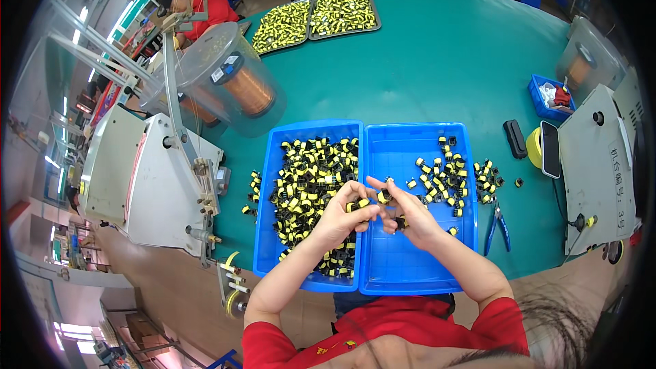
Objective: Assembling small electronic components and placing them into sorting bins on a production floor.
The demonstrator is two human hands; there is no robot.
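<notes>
My left hand [336,220] is closed around a few small coils, black bobbins wrapped in yellow tape, above the inner walls of two blue trays. Close beside it, my right hand [414,220] pinches a yellow-taped coil [384,196] between thumb and finger, with another coil near its lower fingers. Under my left hand, the left blue tray [262,232] is heaped with such coils [304,184]. The right blue tray [396,270] holds a looser cluster of coils [444,181] toward its right side. The fingertips of both hands nearly meet.
Blue-handled cutters [497,229] lie right of the trays, near loose coils [486,176]. A phone [549,149] leans on a yellow tape roll. Winding machines [154,191] flank the green table [410,61]. Copper wire spools [249,89] stand left; filled metal trays [342,14] lie far back. Another person sits beyond.
</notes>
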